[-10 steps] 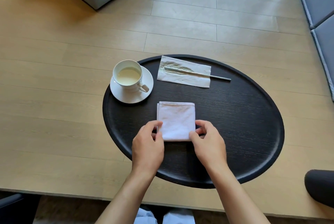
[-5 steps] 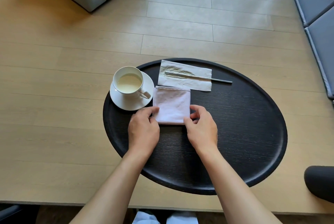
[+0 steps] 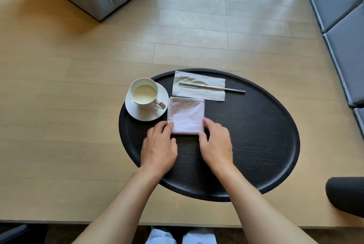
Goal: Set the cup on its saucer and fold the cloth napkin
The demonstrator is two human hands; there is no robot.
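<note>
- Napkin of pale cloth looked soft, light and limp; it would likely sag if lifted by one corner, so the two near corners or the side edges seemed the best places to take hold.
- It lay folded into a compact, nearly square pad, pinkish white with a hemmed far edge, on the black oval tray, its left edge touching or just over the rim of the saucer.
- Left hand pinched the near left corner between thumb and fingers; right hand gripped the near right corner in the same way, both closed on the cloth.
- Cup, white china holding a pale creamy drink, stood on the saucer at the tray's far left with its handle pointing toward the napkin; it looked fragile and easy to spill if bumped.
- Just beyond the napkin, a long metal utensil lay across a paper napkin.
- Both parts of the task looked essentially done.
</note>
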